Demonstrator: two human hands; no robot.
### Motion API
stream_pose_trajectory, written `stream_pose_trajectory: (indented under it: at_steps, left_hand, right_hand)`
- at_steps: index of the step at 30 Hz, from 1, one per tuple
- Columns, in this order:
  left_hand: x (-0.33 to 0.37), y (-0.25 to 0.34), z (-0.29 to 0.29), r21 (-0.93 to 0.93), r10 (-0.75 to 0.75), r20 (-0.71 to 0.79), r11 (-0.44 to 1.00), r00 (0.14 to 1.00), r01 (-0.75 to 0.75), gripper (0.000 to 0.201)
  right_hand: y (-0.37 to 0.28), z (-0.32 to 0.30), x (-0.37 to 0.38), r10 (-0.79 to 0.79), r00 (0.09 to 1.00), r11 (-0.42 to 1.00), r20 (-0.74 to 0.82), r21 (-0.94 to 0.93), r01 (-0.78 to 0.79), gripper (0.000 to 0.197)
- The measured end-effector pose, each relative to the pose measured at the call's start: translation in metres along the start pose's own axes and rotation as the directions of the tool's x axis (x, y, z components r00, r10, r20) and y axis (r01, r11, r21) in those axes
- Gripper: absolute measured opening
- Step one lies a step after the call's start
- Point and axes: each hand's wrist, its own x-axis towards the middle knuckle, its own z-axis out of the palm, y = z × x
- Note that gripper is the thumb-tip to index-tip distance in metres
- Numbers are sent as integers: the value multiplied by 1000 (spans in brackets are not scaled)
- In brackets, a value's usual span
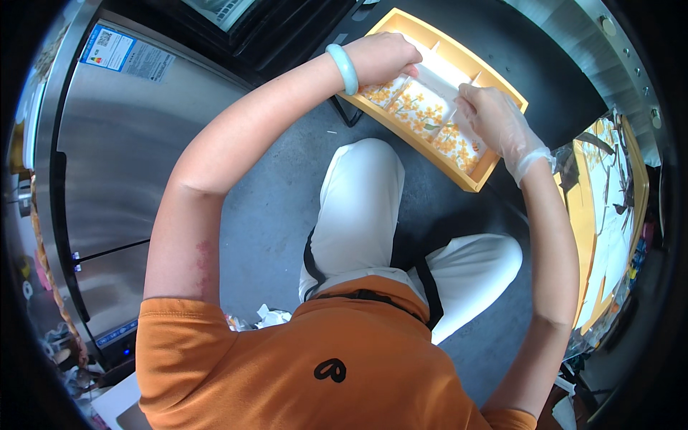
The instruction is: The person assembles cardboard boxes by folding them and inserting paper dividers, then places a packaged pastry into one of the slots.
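A steel cabinet (136, 165) stands at the left, a yellow divided tray (479, 179) of flower-patterned packets (423, 111) rests ahead on the dark counter (545, 93), where the bare left hand (383, 57) and gloved right hand (494, 122) curl fingers, pinching a clear plastic sheet (441, 79) over it.

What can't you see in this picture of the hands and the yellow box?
Head view only:
- Left hand: its fingertips are tucked behind the knuckles, so its grip is unclear.
- Right hand, in a clear glove: it covers part of the flowered white packs.
- Yellow box: what fills its far compartments is too washed out to tell.
- Flowered panels at the right: bent and cut by the rim.
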Motion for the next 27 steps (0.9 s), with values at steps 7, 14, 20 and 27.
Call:
stream_pose_trajectory:
  at_steps: [7, 14, 20, 27]
  left_hand:
    - [1, 5, 0, -33, -67, 152, 997, 986, 73, 4]
    - [-5, 5, 10, 3, -46, 30, 999, 999, 46, 6]
    - [-7, 7, 12, 7, -81, -20, 997, 996, 81, 7]
    - [-4, 4, 21, -18, -122, -14, 992, 992, 121, 14]
  right_hand:
    - [-5, 3, -2, 43, 999, 998, 6, -50, -43, 19]
    - [-11, 0, -6, 55, 997, 996, 59, -71, -51, 15]
    - [-11, 0, -10, 41, 998, 994, 38, -103, -37, 16]
    - [-9, 1, -9, -15, 999, 986, 34, -164, 21, 15]
